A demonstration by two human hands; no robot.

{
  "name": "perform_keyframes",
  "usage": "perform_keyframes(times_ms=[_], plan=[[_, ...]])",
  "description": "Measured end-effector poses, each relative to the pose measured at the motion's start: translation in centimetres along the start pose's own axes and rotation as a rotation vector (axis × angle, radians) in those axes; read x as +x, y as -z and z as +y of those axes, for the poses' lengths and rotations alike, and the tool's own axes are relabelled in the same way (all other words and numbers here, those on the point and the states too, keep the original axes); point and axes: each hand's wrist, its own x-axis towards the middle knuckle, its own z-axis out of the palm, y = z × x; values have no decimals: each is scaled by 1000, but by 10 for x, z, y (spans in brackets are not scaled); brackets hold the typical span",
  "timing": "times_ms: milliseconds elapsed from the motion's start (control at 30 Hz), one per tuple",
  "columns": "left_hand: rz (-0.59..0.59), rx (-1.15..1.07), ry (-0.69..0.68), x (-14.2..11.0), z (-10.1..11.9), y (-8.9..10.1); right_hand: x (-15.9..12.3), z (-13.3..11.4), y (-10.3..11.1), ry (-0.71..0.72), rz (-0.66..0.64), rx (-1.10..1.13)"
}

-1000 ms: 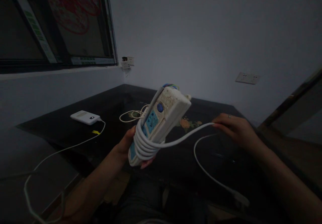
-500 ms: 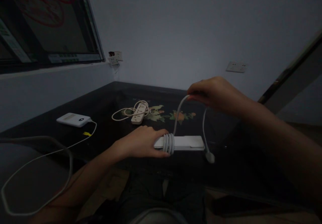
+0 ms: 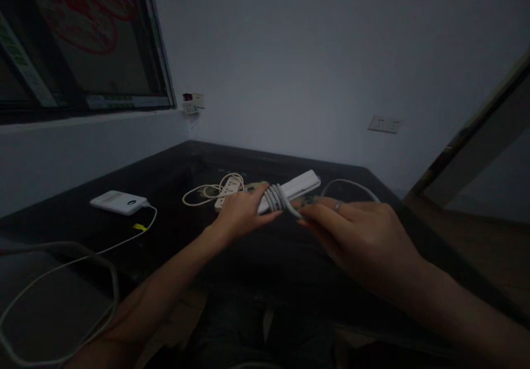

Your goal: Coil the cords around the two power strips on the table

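My left hand (image 3: 244, 211) is closed around one end of a long white power strip (image 3: 304, 184), held up over the table and tilted with its far end up to the right. Several turns of its thick pale cord (image 3: 274, 198) are wound side by side around the strip by my left thumb. My right hand (image 3: 360, 225), with a ring on one finger, pinches the cord just right of the turns, near the strip's lower side. Beyond this hand, a loop of the cord arches over the table to the right; its plug is hidden.
A second power strip (image 3: 232, 185) with a tangled cord lies on the dark table (image 3: 248, 269) behind my left hand. To the left are a white power bank (image 3: 118, 202) with a thin cable and a yellow tag (image 3: 139, 227). Wall sockets (image 3: 385, 124) are at the back.
My right hand has come down and toward me, drawing the cord across the front of the strip. My left hand has raised the strip and tilted its right end upward.
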Motion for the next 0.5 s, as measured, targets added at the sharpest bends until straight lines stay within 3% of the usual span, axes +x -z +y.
perform_keyframes(times_ms=[100,267,367,433,500], plan=[[63,30,47,1,-5,2,-16,-7,-7,-245,-141,318],[206,-83,45,-1,-16,2,-39,-2,-35,-600,-575,963],[253,-166,-7,-3,-17,5,-51,7,-61,-661,-818,1417],[265,-244,-39,-5,-16,8,-55,12,-74,-659,-878,1608],[277,-352,-54,-6,-14,12,-55,17,-82,-655,-861,1660]])
